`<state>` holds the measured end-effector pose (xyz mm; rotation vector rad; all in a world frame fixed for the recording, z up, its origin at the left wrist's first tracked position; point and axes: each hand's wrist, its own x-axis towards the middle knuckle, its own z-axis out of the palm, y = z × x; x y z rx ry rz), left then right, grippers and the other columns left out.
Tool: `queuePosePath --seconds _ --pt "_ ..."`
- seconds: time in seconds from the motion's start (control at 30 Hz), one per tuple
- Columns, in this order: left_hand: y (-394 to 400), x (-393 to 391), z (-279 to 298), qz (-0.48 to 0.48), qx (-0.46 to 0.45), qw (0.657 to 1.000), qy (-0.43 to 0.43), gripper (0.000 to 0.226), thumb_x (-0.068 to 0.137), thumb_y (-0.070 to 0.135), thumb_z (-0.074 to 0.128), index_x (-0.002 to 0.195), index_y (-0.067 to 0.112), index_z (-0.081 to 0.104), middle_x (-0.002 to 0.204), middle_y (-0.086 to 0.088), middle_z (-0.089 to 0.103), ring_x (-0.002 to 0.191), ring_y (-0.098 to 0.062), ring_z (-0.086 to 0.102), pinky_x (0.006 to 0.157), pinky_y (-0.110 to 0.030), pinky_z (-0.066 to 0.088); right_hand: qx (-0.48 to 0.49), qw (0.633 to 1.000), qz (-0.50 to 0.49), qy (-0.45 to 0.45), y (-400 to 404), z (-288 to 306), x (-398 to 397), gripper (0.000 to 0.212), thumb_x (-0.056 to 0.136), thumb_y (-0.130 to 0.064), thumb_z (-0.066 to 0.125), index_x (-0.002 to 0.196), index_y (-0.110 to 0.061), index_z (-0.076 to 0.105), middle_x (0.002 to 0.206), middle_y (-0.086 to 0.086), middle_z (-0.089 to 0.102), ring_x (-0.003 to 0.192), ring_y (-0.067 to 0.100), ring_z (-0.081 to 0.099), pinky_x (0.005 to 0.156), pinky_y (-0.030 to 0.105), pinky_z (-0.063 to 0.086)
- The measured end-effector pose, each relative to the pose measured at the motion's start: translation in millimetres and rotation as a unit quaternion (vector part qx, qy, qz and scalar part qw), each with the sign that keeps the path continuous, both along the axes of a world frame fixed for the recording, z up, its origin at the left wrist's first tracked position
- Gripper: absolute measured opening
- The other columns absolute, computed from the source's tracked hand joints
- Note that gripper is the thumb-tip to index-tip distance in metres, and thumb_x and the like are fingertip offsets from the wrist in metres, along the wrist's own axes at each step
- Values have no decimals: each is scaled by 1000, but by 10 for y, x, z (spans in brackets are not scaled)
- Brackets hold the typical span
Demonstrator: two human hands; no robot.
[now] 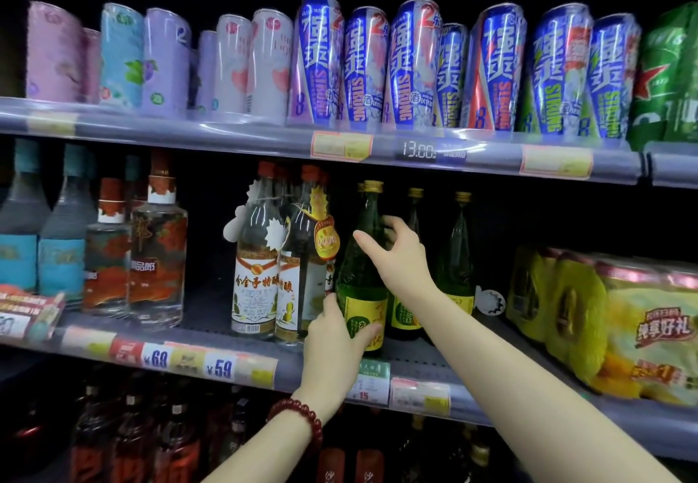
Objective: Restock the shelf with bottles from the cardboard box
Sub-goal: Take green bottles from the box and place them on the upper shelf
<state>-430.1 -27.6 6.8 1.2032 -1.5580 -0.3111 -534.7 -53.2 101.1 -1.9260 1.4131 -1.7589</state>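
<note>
Head view: upright green glass bottle [360, 275] stands between left hand [336, 335] gripping its label and right hand [396, 252] loosely curled around its shoulder.

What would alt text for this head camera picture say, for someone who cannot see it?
Two bare hands steady a green glass bottle on the middle shelf of a shop: the left hand holds its base, the right hand its shoulder. Clear bottles stand to its left, more green ones behind it, and cans line the shelf above.
</note>
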Motion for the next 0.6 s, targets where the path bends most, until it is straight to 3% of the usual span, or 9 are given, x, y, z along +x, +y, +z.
queuePosePath --seconds 0.13,0.3,0.47,0.6 --pt "29 8 32 -4 6 1000 -19 65 82 40 71 130 10 41 116 -8 64 102 -21 63 78 -25 51 14 1000 -13 6 76 -45 10 68 81 -46 69 138 -16 46 136 6 55 128 22 49 103 36 44" --pt "45 137 182 -12 34 993 -112 58 81 46 70 118 10 46 110 -7 64 97 -23 64 78 -37 56 32 994 -65 79 213 7 52 72 83 -44 68 142 -11 41 135 11 55 125 26 51 102 37 46" --pt "71 386 217 -46 34 987 -152 47 83 26 68 125 11 51 104 -8 66 94 -22 63 79 -31 52 34 975 -148 164 437 -128 95 67 86 -29 68 143 -9 38 132 12 56 121 26 54 93 32 47" --pt "115 677 196 -66 21 987 -146 34 84 20 66 117 14 60 95 -4 66 93 -20 62 80 -29 51 2 948 -197 251 667 -391 166 49 88 -19 63 134 -15 44 121 6 56 94 22 59 70 27 44"
